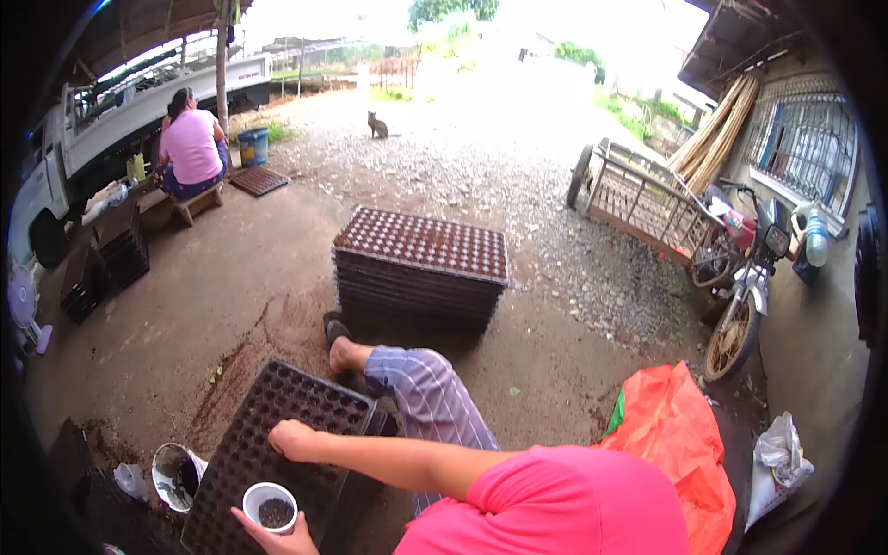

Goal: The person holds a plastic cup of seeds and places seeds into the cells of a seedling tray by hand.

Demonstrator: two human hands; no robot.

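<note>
My left hand (289,540) holds a white cup (251,500) with small dark grains, perhaps seeds, in its bottom. The cup is over the near end of a black seedling tray (239,460), whose many round cells look filled with dark soil. Over the tray's middle, my right hand (294,440) is closed, knuckles up and fingertips pointing down at the cells. Whatever its fingers pinch, if anything, is hidden. The tray slants away from me, on top of another dark tray or support.
A tall stack of filled seedling trays (421,245) stands ahead. A white bucket (176,476) is left of my tray; an orange sack (671,435) lies right. A motorcycle with a sidecar (740,268) is parked right. Another person (194,148) sits far left; a cat (377,126) sits on gravel.
</note>
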